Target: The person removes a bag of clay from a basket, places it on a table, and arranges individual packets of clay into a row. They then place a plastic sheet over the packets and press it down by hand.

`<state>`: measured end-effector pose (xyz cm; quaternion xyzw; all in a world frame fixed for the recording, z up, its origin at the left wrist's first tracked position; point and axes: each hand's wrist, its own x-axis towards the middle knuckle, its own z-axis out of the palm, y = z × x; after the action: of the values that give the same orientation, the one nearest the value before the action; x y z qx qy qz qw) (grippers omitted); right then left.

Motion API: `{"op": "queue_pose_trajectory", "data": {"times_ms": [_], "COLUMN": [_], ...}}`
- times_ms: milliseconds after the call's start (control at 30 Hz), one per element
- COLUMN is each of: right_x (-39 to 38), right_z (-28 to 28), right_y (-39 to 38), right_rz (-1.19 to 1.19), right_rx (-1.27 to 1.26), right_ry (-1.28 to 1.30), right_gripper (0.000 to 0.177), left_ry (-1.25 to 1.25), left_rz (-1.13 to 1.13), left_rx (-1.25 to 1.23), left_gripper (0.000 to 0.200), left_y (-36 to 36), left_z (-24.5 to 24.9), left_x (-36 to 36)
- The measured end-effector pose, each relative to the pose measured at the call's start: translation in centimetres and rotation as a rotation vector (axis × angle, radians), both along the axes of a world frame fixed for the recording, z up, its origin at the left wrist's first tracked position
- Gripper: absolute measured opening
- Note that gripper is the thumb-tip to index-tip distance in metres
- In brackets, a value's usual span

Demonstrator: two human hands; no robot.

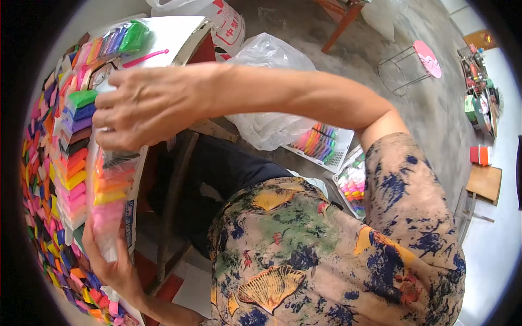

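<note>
At the edge of the white table (175, 33), a long clear bag (112, 182) packed with coloured packets lies between the person's two hands, its black, orange, yellow and pink contents in layers. The right arm, its elbow bent and raised out to the side, reaches across with the forearm nearly level; the right hand (140, 104) is turned back upward over one end of the bag, fingers bent and pointing away from the body, a ring on one of them. Its fingertips are partly hidden, so whether they grip the plastic I cannot tell. The left hand (112, 266) holds the bag's other end, thumb and fingers spread along either side, the wrist bent and the forearm low and close to the body. Just beside the bag runs a row of coloured packets (75, 163), and beyond it spreads a dense heap of small multicoloured pieces (41, 209). Past the right hand lie a slim pink tool (145, 58) and another filled clear bag (111, 41).
</note>
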<state>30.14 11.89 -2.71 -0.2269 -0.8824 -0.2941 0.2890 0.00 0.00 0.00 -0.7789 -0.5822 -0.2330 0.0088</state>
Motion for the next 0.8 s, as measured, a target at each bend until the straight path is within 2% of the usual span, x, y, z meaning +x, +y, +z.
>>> {"op": "queue_pose_trajectory", "data": {"times_ms": [67, 133, 200, 233, 267, 300, 333, 367, 400, 433, 500, 600, 633, 800], "right_x": [2.9, 8.2, 12.3, 15.0, 17.4, 19.5, 21.4, 23.6, 23.6, 25.0, 27.9, 32.6, 33.2, 33.9], "right_z": [1.8, 2.2, 1.7, 1.8, 0.4, -0.4, -1.5, -3.9, -3.3, -6.2, -12.0, -24.4, -26.4, -34.9], "right_y": [-2.1, -6.0, -10.0, -12.3, -14.4, -16.5, -18.9, -21.3, -23.3, -25.6, -29.0, -33.3, -33.0, -31.9], "right_rz": [0.067, 0.053, -0.090, -0.167, -0.236, -0.318, -0.456, -0.551, -0.861, -1.046, -1.296, -1.631, -1.719, -1.729], "right_rx": [-0.155, -0.507, -0.716, -0.976, -1.049, -1.214, -1.308, -1.282, -1.603, -1.545, -1.528, -1.509, -1.684, -1.839], "right_ry": [0.056, 0.082, 0.190, 0.200, 0.252, 0.382, 0.433, 0.472, 0.669, 0.616, 0.494, 0.249, 0.125, 0.178], "right_gripper": [0.041, 0.036, 0.035, 0.052, 0.057, 0.046, 0.047, 0.049, 0.050, 0.049, 0.040, 0.036, 0.039, 0.046], "left_ry": [-0.141, -0.167, -0.284, -0.391, -0.526, -0.540, -0.520, -0.344, -0.138, 0.069, 0.113, 0.313, 0.379, 0.459], "left_rz": [-0.019, -0.143, -0.271, -0.292, -0.330, -0.364, -0.415, -0.483, -0.544, -0.594, -0.582, -0.409, -0.351, -0.268], "left_rx": [-0.068, -0.147, -0.247, -0.334, -0.525, -0.600, -0.631, -0.521, -0.245, 0.031, 0.197, 0.372, 0.411, 0.387], "left_gripper": [0.057, 0.057, 0.059, 0.061, 0.061, 0.060, 0.061, 0.062, 0.060, 0.058, 0.053, 0.050, 0.051, 0.055], "left_y": [-0.3, -0.3, 0.7, 0.9, 1.5, 2.1, 2.8, 3.4, 4.2, 4.9, 6.3, 7.6, 8.0, 9.1], "left_z": [1.3, 1.6, 1.0, 0.2, -0.7, -1.8, -3.2, -4.4, -5.3, -5.9, -5.9, -5.8, -5.8, -6.4], "left_x": [0.7, 4.1, 8.1, 11.0, 13.3, 15.9, 18.0, 19.4, 20.3, 20.7, 21.0, 20.2, 19.9, 18.8]}}
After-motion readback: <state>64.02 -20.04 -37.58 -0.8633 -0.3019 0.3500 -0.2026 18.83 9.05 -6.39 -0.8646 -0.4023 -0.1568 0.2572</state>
